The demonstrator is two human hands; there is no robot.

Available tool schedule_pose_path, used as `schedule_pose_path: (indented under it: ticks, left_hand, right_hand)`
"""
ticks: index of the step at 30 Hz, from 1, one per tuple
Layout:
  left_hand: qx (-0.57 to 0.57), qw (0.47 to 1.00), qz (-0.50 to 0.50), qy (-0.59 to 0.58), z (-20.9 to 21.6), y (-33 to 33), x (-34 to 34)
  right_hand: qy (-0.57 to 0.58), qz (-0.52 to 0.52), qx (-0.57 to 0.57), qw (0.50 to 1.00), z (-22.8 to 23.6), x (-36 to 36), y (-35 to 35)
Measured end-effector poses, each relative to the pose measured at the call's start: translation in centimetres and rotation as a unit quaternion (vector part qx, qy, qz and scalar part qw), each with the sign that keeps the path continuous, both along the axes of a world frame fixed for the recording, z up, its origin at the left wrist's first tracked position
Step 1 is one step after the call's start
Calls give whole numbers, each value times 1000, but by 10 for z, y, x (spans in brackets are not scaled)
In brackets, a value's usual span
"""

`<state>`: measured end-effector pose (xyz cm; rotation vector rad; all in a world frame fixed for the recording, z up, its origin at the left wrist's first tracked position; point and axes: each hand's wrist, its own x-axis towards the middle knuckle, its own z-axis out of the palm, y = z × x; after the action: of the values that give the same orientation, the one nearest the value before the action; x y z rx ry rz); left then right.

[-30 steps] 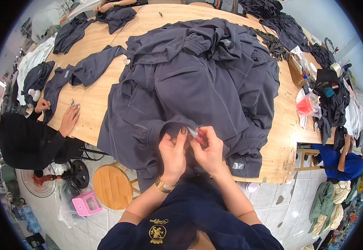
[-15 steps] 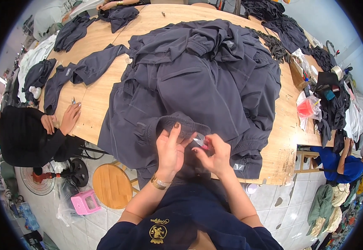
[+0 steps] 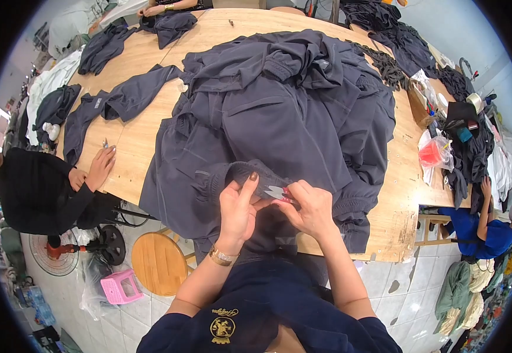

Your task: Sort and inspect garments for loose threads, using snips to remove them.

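Dark grey trousers point(image 3: 285, 129) lie heaped in front of me. At the heap's near edge, my left hand point(image 3: 238, 213) pinches the elastic-gathered hem point(image 3: 241, 172) of a trouser leg, its thumb on top of the cloth. My right hand point(image 3: 309, 207) is closed round small thread snips point(image 3: 278, 192), with pale metal blades and a bit of pinkish red showing between the fingers. The blades lie against the hem, right beside the left fingertips. Part of the snips is hidden by the right hand.
At the left, a person in black point(image 3: 38, 191) rests both hands at the edge of the wooden table point(image 3: 138, 135). More dark garments point(image 3: 115, 103) lie on that side. A wooden stool point(image 3: 159, 263) and a pink plastic stool point(image 3: 120, 286) stand below. A red drink bag point(image 3: 434, 153) sits right.
My right hand has turned over, back upward, and shifted slightly right, with the blades now flat along the hem. The left hand keeps its hold. The person in blue at the right has raised a hand.
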<state>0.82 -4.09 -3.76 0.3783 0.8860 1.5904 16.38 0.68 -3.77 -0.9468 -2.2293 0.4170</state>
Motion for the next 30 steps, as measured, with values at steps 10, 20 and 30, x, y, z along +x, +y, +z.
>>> schedule_pose_path:
  ticks: [10, 20, 30]
  left_hand:
    - [-13, 1000, 14, -10, -1, 0, 0]
    - [6, 1000, 0, 3, 1, -1, 0]
    - [38, 995, 4, -89, -9, -8, 9]
  right_hand:
    - [-17, 2, 41, 999, -1, 1, 3]
    - [3, 11, 42, 999, -6, 0, 4]
    - [253, -67, -271, 926, 11, -30, -15]
